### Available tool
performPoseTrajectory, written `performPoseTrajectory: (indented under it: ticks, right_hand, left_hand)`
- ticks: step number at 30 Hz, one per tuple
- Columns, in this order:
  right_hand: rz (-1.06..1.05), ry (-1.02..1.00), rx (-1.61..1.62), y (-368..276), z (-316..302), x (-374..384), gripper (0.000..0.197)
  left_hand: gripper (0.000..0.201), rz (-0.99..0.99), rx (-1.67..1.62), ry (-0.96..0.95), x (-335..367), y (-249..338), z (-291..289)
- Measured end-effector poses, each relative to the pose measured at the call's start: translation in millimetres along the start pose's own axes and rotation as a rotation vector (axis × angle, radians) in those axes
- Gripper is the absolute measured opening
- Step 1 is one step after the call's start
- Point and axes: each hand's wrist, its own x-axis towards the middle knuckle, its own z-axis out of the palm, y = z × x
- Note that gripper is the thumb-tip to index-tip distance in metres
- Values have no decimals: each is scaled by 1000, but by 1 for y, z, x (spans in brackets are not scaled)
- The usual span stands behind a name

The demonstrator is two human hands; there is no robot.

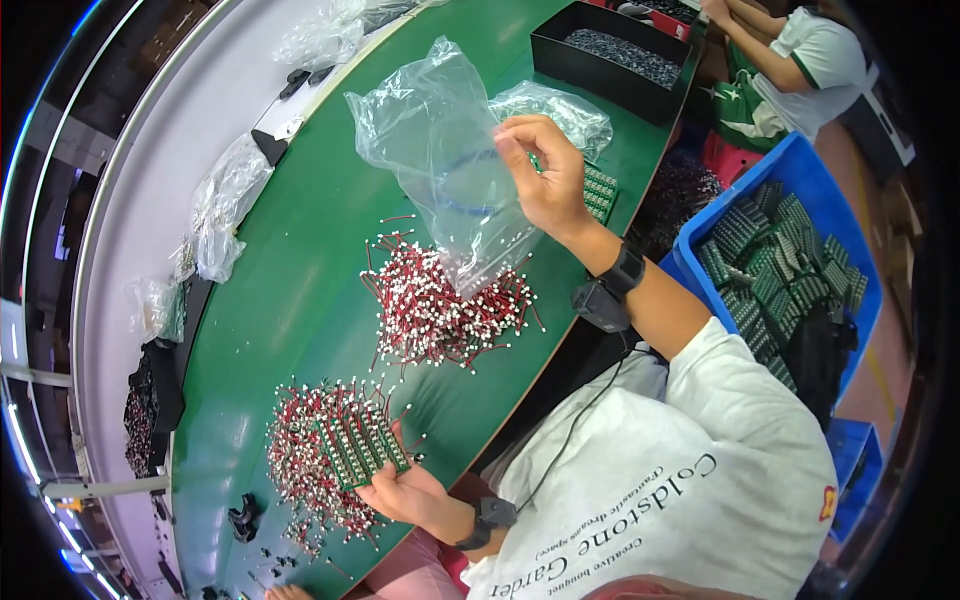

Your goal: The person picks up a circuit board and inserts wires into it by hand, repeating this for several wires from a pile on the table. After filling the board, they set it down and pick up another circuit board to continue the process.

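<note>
My right hand [545, 172] pinches the edge of a clear plastic bag [425, 140] and holds it up. The bag's lower tip hangs over a pile of red wires with white connectors [430, 315]; small pale bits may sit in that tip, but I cannot make them out. Nearer to me, my left hand [405, 490] grips a green circuit board panel [360, 448] with rows of small white parts. This panel is tilted over a second heap of red wires with white connectors [290, 450], hiding part of it.
On the green table [290, 270] lie another clear bag [560, 115], green boards [600, 190], a black bin of dark parts [610, 60] and black pieces [243, 517]. A blue crate [860, 300] of boards stands at right. A co-worker [800, 60] is behind; fingers [288, 592] show at the lower edge.
</note>
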Motion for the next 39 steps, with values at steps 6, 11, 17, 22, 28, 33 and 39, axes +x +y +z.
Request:
performPoseTrajectory:
  ticks: [6,11,17,22,28,33,39]
  right_hand:
    - [-71,70,-45,7,30,19,10]
    - [-120,94,-273,47,62,63,14]
    - [243,-282,-486,81,105,114,19]
    - [229,-416,-472,127,160,139,18]
    - [213,-393,-433,188,262,173,28]
    - [537,-707,101,215,328,196,83]
    - [-25,-725,-368,214,234,218,72]
  left_hand:
    - [54,22,-14,-13,-4,10,0]
    - [56,22,-41,32,-11,16,5]
    - [58,-3,-57,32,-4,23,-17]
    - [58,0,-47,102,11,24,-7]
    - [64,-11,52,128,29,36,5]
    - [67,12,94,219,54,39,24]
    - [62,-57,102,207,58,29,17]
